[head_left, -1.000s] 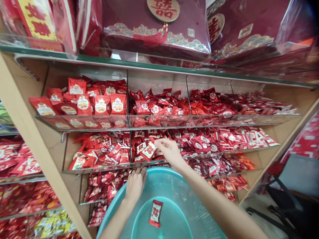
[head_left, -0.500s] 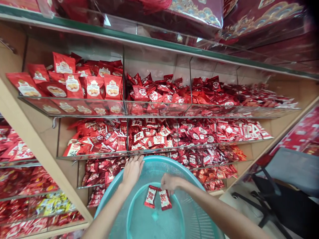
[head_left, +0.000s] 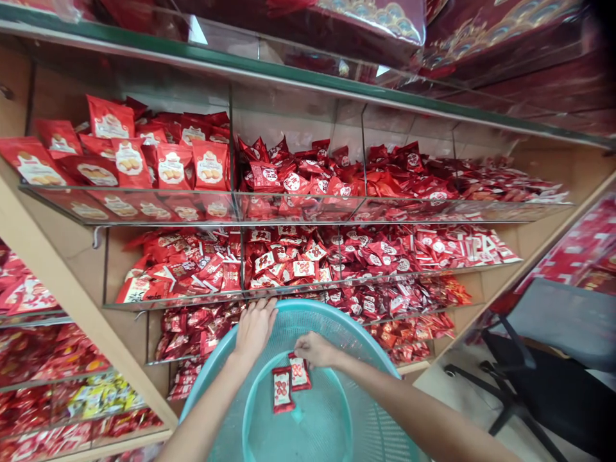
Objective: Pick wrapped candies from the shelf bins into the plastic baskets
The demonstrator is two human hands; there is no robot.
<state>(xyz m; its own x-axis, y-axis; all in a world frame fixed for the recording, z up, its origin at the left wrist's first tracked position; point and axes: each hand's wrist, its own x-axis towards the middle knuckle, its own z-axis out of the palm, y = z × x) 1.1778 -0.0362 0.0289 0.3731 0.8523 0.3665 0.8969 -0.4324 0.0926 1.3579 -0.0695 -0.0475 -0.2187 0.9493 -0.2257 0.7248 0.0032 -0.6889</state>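
A teal mesh basket (head_left: 380, 410) stands below the shelves. My left hand (head_left: 256, 326) rests closed over its far rim, fingers pressed together on the edge. Inside the basket, my right hand (head_left: 315, 350) pinches the top end of a red and white packet (head_left: 299, 373). Another red and white packet (head_left: 282, 389) lies just left of it on the basket's bottom, close beside the held one. The right thumb and fingertips partly cover the held packet's upper edge.
Glass-fronted shelves (head_left: 289, 220) hold many red packets in divided compartments. Yellow packets (head_left: 106, 394) sit low at the left. A dark office chair (head_left: 553, 378) stands at the right, and boxes (head_left: 375, 25) rest on the top shelf.
My right hand has moved slightly left with its packet, now nearer the other packet, which has shifted a little left and down. My left hand stays on the rim.
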